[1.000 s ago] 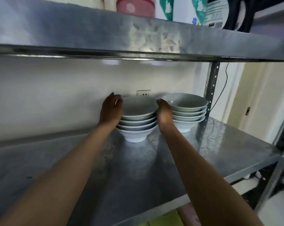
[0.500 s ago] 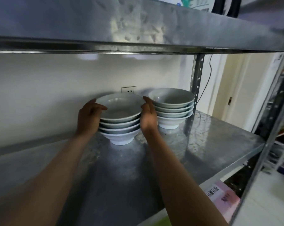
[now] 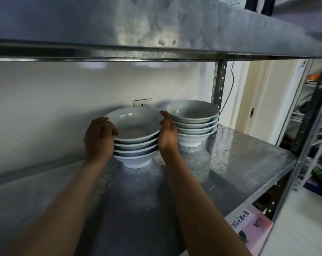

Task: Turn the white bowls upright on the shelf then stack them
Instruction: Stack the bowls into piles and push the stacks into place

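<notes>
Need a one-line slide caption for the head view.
Both hands, left hand and right hand, grip a stack of upright white bowls beside a second stack on the metal shelf.

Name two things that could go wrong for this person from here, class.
Both hands, left hand and right hand, grip the near stack of bowls; if lifted tilted, the top bowls might slide off. The second stack stands right beside the right hand, so a sideways move could knock it.
</notes>
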Motion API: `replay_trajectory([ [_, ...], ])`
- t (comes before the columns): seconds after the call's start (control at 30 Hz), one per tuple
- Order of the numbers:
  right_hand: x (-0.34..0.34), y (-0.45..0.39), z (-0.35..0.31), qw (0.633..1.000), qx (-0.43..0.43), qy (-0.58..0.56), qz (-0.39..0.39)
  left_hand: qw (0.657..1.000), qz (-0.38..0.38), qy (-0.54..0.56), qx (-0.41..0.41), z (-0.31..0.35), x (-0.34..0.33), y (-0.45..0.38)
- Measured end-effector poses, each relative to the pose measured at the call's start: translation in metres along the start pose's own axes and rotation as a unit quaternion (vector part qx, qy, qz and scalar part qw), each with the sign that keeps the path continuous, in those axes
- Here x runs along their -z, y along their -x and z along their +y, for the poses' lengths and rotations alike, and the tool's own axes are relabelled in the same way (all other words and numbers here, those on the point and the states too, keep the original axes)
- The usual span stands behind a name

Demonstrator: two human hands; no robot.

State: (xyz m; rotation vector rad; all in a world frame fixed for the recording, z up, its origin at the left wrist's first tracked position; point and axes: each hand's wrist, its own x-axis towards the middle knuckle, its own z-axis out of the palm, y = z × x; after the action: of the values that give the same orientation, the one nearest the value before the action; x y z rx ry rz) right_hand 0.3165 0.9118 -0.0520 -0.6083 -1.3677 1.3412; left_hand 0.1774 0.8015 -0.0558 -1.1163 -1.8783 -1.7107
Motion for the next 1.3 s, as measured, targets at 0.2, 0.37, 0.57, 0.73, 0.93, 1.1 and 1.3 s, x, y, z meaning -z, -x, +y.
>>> replay_trajectory([
  [0.2, -0.002, 0.003, -0.003, 1.000, 0.001, -0.001, 0.013, 0.999, -0.012, -0.008, -0.036, 0.002, 0.005, 0.000],
  [0.37, -0.007, 0.015, -0.007, 1.000, 0.023, 0.011, 0.014, 0.998, -0.021, -0.017, -0.047, 0.000, 0.018, 0.000],
  [0.57, -0.028, 0.034, -0.013, 1.000, 0.007, -0.009, 0.011, 0.997, -0.026, -0.055, -0.037, -0.008, 0.046, 0.000],
  [0.73, -0.052, 0.061, -0.017, 1.000, -0.005, -0.015, 0.009, 0.997, -0.026, -0.060, -0.033, -0.019, 0.084, 0.004],
  [0.93, -0.091, 0.093, -0.022, 0.999, -0.023, -0.048, -0.005, 0.993, -0.036, -0.102, -0.044, -0.030, 0.139, 0.007],
  [1.1, -0.137, 0.130, -0.019, 0.995, -0.018, -0.082, -0.049, 0.992, -0.017, -0.127, -0.013, -0.049, 0.199, 0.013],
  [1.3, -0.208, 0.175, -0.020, 0.991, -0.016, -0.081, -0.102, 0.990, 0.010, -0.143, 0.012, -0.055, 0.293, 0.032],
])
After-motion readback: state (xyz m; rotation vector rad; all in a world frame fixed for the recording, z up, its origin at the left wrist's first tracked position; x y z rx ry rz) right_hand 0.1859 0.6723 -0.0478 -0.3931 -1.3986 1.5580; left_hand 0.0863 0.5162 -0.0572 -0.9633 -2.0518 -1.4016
